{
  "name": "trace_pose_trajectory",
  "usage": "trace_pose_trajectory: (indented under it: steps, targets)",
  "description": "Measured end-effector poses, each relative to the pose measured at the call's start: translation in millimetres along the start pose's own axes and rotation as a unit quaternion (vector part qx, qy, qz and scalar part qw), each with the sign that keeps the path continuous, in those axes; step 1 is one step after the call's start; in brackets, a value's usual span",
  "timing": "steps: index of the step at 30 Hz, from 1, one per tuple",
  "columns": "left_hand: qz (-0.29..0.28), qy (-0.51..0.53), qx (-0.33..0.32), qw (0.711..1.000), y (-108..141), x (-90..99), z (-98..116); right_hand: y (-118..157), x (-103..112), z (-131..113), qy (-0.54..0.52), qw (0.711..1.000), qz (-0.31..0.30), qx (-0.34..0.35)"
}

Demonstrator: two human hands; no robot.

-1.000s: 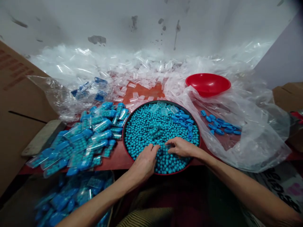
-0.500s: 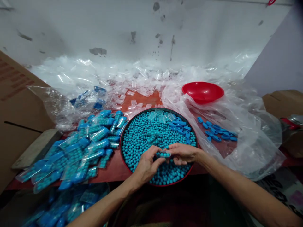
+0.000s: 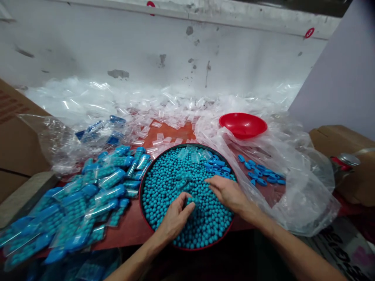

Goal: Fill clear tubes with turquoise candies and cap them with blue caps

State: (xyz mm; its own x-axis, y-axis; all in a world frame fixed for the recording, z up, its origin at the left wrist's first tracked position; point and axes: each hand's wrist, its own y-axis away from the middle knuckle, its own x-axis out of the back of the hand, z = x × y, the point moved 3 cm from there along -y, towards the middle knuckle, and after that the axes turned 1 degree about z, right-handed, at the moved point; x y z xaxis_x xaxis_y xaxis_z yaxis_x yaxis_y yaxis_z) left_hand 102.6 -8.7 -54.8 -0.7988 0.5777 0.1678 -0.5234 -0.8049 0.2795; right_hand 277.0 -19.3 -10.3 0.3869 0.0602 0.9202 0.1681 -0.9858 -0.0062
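Note:
A round tray [image 3: 141,207] with a dark inner wall and red rim is full of turquoise beads [image 3: 162,187]. Over its middle, my left hand [image 3: 175,216] is closed, thumb and fingers around a small clear plastic case [image 3: 191,200] with beads in it, mostly hidden. My right hand [image 3: 230,194] is over the tray's right side, fingers stretched out beside several blue plastic caps [image 3: 218,166] lying on the beads; nothing shows in it. Several clear cases [image 3: 195,157] lie at the tray's far side, and bead-filled ones [image 3: 182,180] rest at its centre.
Left of the tray are heaped capped, bead-filled cases [image 3: 111,178]. Clear empty cases [image 3: 159,136] are scattered behind. A red bowl [image 3: 243,125] sits on plastic sheeting [image 3: 304,187] to the right, near more blue caps [image 3: 260,171]. Cardboard boxes [image 3: 20,148] flank the table.
My hands have come apart. The right hand has moved away from the case toward the blue caps, while the left stays over the beads with the case. The view has tilted up.

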Motion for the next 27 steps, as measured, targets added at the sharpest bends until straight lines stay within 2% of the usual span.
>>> trace_pose_trajectory:
  steps: [3, 5, 8, 10, 12, 16, 17, 19, 22, 24, 27]
  targets:
    - [-0.009, 0.01, 0.01, 1.0, 0, -1.9, 3, -17, 9, 22, 0.173, 0.978, 0.008, -0.119]
    - [-0.012, 0.012, 0.006, 1.0, -1, -1.9, 4, -26, 6, 29, 0.224, 0.965, -0.019, -0.138]
    - [-0.011, 0.026, 0.009, 1.0, -2, -0.8, 2, -30, 1, 28, 0.213, 0.969, -0.004, -0.123]
    - [-0.009, 0.037, 0.017, 0.999, -3, -0.5, -1, -27, 1, 24, 0.183, 0.974, 0.027, -0.128]
    - [-0.008, 0.037, 0.015, 0.999, -3, -1.0, -1, -23, 1, 20, 0.139, 0.981, 0.031, -0.129]
    - [-0.013, 0.038, 0.007, 0.999, 0, -3.0, 2, -14, -3, 17, -0.018, 0.997, -0.027, -0.074]
    - [-0.014, 0.046, 0.011, 0.999, 0, -2.9, 3, -12, -3, 20, -0.057, 0.996, -0.027, -0.066]
    - [-0.02, 0.07, 0.022, 0.997, 1, -2.1, 3, -8, 3, 27, -0.091, 0.994, 0.01, -0.056]
    - [-0.03, 0.108, 0.041, 0.993, 1, 0.2, 4, -6, 11, 33, -0.021, 0.999, 0.046, 0.009]
    - [-0.032, 0.124, 0.046, 0.991, 1, 1.6, 4, -7, 7, 33, 0.061, 0.996, 0.009, 0.07]
    - [-0.04, 0.132, 0.051, 0.989, 0, 1.9, 5, -16, -4, 31, 0.159, 0.978, -0.053, 0.122]
